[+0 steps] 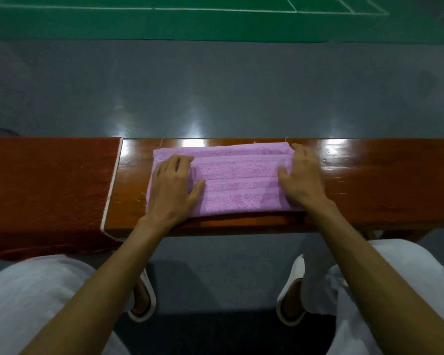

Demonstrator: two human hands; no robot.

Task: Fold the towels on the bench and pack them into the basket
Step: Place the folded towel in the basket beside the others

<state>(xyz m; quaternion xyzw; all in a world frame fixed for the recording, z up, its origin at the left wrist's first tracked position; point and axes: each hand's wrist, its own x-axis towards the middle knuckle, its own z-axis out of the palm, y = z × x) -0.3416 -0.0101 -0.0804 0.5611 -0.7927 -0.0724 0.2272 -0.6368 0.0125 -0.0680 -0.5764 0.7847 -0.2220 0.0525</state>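
A folded purple towel [239,179] lies on the bench [369,175], spanning near edge to far. The left hand [173,187] and right hand [301,174] press flat on its ends, fingers spread, gripping nothing. A red towel [46,185] drapes the bench's left end.

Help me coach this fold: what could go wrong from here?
The purple towel lies close to the front edge of the bench, so a pull toward the person could drag it off. The left hand and right hand press only its ends; the middle might bunch.
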